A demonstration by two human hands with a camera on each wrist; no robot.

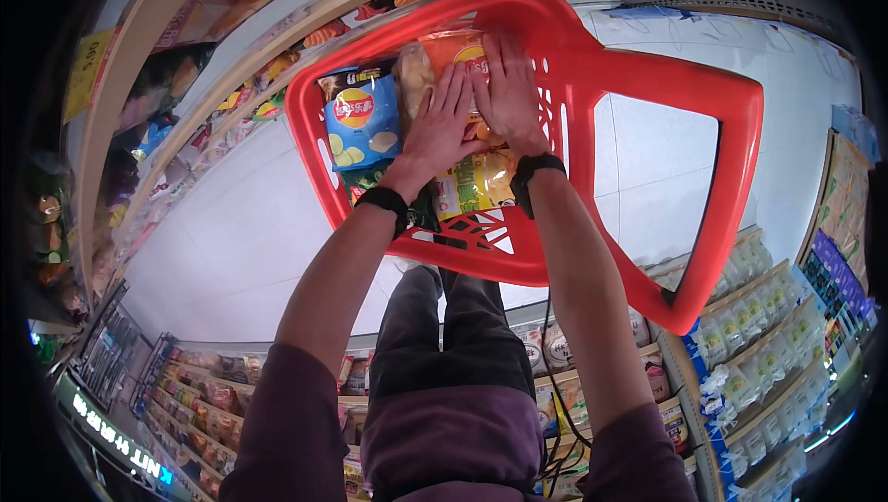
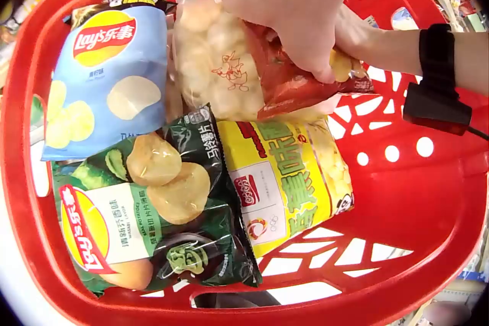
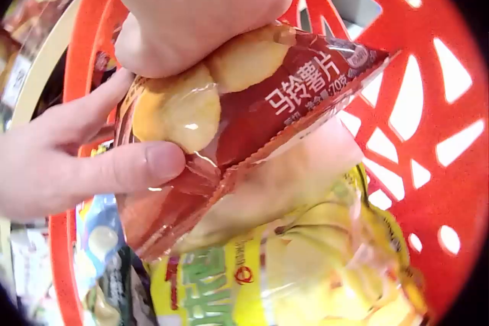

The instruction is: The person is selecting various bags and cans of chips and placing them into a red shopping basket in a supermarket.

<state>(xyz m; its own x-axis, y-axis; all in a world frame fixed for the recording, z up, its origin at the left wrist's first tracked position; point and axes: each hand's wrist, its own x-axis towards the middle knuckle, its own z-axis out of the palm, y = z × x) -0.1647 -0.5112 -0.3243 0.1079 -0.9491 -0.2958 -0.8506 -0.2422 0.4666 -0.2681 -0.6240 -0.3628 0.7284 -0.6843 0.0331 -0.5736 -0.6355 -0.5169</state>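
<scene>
Red basket (image 1: 684,67) holds perhaps six snack bags (image 1: 363,123), two hands (image 1: 437,130) (image 1: 511,104) resting, fingers extended, on one orange-red chip bag (image 3: 252,116).

This is a shop, in what looks like a snack aisle. Wood-edged shelves (image 1: 113,86) curve along one side, stocked with bright packets (image 1: 166,146), and a yellow price label (image 1: 88,63) shows at their edge. More tiers of packaged food (image 1: 203,391) stand behind the person, beside rows of clear packets (image 1: 749,354). A lit sign (image 1: 111,433) glows at the lower left, near a dark wire rack (image 1: 106,331), over a pale tiled floor (image 1: 222,234). The red plastic shopping basket (image 1: 592,67), holding sealed bags of crisps (image 2: 153,211), also fits a shop.
</scene>
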